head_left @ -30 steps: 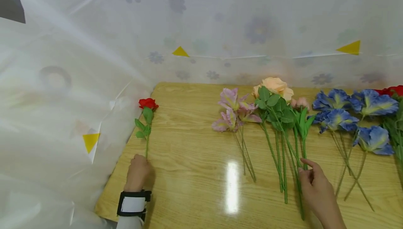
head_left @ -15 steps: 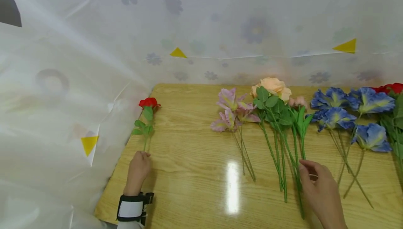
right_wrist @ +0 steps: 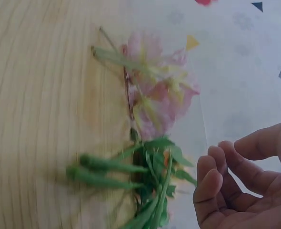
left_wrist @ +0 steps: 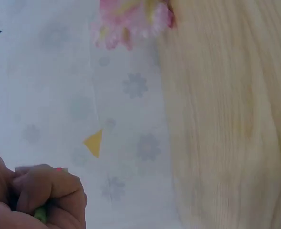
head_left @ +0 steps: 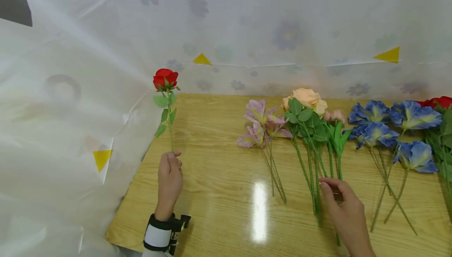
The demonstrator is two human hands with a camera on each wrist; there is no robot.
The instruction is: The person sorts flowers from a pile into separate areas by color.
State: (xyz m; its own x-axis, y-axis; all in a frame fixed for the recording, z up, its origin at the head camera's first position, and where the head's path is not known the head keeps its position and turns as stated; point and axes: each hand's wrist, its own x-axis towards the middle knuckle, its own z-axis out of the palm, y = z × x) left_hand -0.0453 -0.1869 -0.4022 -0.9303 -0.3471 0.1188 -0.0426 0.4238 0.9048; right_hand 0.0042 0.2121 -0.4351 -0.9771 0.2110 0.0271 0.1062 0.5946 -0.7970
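My left hand (head_left: 170,178) grips the lower stem of a red rose (head_left: 165,79), which stands upright above the left part of the table with its green leaves showing. In the left wrist view the curled fingers of the left hand (left_wrist: 50,195) wrap a green stem end (left_wrist: 40,213). My right hand (head_left: 344,206) hovers with bent, relaxed fingers over the green stems of the peach roses (head_left: 308,98). Nothing shows between thumb and fingers of the right hand (right_wrist: 245,186) in the right wrist view; whether a fingertip touches a stem, I cannot tell.
Pink-purple flowers (head_left: 259,125) lie mid-table, left of the peach roses. Small pink blooms (head_left: 335,116) lie beside them. Several blue flowers (head_left: 379,133) and a red flower (head_left: 438,102) are at the right. Patterned plastic sheeting (head_left: 247,33) borders the wooden table (head_left: 212,139).
My left hand has lifted the red rose from the table's left edge, upward and slightly right, tipping it upright. My right hand has shifted a little left over the stems.
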